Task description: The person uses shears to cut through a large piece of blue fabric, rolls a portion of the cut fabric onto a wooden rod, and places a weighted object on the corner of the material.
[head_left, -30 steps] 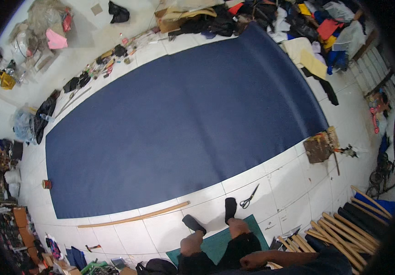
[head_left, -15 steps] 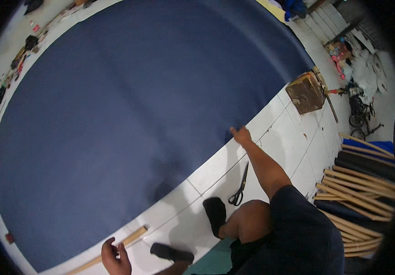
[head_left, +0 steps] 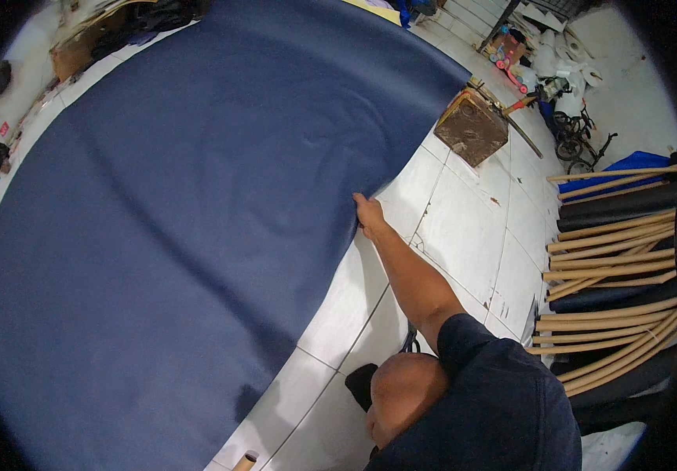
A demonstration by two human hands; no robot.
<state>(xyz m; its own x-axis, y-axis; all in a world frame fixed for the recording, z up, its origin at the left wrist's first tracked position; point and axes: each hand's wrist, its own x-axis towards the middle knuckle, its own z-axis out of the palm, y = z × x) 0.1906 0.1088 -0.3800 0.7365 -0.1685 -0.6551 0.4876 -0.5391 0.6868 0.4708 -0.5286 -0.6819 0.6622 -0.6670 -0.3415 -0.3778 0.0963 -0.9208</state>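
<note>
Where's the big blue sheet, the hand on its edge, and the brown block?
Blue sheet (head_left: 213, 204): head view, on its middle.
Right hand (head_left: 368, 214): head view, on the hand's middle.
Brown block (head_left: 473, 130): head view, on its broad face.

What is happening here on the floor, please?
A person's right hand holds the near edge of a large dark blue sheet spread over the white tiles, with wrinkles showing beyond the hand. The left hand is not in view. A brown block is by the sheet's corner, and cardboard tubes lie off to the right.
</note>
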